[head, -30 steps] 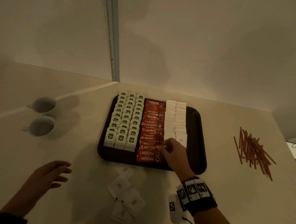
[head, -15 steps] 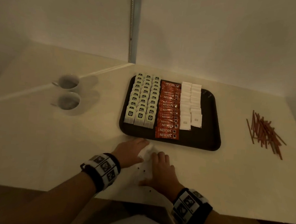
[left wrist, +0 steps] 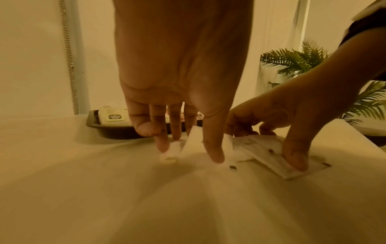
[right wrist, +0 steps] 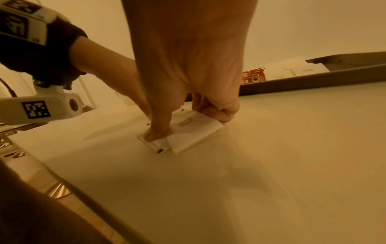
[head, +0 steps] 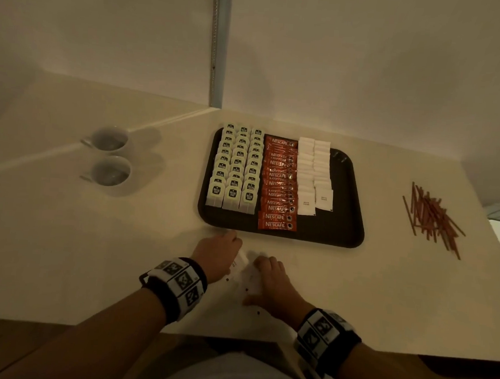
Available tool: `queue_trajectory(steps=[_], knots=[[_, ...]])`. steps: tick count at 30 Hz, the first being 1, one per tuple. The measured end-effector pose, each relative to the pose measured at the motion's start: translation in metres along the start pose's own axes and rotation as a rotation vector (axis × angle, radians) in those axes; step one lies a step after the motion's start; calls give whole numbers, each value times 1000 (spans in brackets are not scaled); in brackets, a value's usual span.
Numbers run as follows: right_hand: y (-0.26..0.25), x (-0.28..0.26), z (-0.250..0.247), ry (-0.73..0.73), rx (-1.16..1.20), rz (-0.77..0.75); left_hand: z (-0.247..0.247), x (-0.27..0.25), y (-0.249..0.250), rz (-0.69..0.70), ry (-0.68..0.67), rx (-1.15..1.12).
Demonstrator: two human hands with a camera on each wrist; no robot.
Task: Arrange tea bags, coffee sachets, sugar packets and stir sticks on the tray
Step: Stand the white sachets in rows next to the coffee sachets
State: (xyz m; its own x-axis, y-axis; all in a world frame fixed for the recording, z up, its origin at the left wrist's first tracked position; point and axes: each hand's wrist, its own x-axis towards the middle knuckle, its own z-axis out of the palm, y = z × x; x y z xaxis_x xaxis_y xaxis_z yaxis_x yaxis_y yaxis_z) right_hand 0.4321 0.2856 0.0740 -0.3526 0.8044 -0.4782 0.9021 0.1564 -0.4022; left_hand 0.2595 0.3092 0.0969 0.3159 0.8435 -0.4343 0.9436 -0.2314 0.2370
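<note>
The dark tray (head: 346, 196) holds three columns of tea bags (head: 235, 170), a column of red coffee sachets (head: 278, 185) and two columns of white sugar packets (head: 314, 176). Loose sugar packets (head: 250, 278) lie on the table just in front of the tray. My left hand (head: 232, 251) pinches one of them (left wrist: 194, 140) between thumb and fingers, lifting its edge. My right hand (head: 267, 267) grips a small overlapping stack (right wrist: 188, 132), thumb on top and fingers curled at the far edge. The stir sticks (head: 433, 217) lie in a pile on the table, right of the tray.
Two white cups (head: 110, 139) (head: 111, 172) stand on the table left of the tray. The tray's right strip is bare. The table's front edge (head: 232, 337) runs just behind my wrists. A wall rises behind the tray, and a green plant (left wrist: 296, 62) stands off to the right.
A second ago my right hand was on the tray at the sugar columns and my left hovered at the left. Both have come together on the loose packets before the tray.
</note>
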Motion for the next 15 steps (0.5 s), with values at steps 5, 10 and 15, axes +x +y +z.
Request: queue_trajectory(steps=[5, 10, 15], knots=[[-3, 3, 0, -29, -7, -29, -7, 5, 12, 8, 0, 141], [-9, 8, -1, -29, 21, -46, -11, 12, 12, -6, -159, 281], [-4, 14, -19, -58, 117, -7, -15, 7, -1, -42, -283, 138]])
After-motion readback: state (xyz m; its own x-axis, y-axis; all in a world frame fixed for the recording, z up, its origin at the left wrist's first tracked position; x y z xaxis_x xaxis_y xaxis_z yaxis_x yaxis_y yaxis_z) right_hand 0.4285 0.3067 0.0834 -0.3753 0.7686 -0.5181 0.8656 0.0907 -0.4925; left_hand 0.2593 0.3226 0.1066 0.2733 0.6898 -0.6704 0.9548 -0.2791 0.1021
